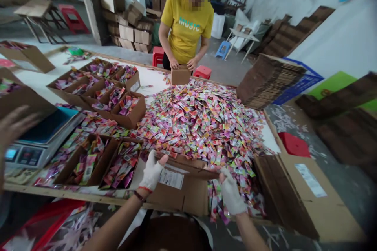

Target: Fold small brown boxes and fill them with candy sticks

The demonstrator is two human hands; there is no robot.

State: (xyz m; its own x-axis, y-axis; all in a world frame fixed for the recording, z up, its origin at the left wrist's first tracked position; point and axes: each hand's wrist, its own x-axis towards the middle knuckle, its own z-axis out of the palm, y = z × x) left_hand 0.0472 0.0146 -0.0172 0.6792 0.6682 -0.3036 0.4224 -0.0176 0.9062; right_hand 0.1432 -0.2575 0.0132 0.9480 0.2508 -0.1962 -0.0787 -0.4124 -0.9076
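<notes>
We hold a cardboard box (179, 188) at the table's near edge, 6 o'clock of the sachet pile (203, 121). Our left hand (151, 172) clasps its left flap, our right hand (231, 192) grips its right rim. Filled boxes (100, 160) sit at 9 o'clock; a co-worker (187, 23) stands at 12.

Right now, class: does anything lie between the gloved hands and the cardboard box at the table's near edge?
Nothing visible does. The left hand and the right hand both already grip the cardboard box by its top flaps. The packet pile lies beyond it.
</notes>
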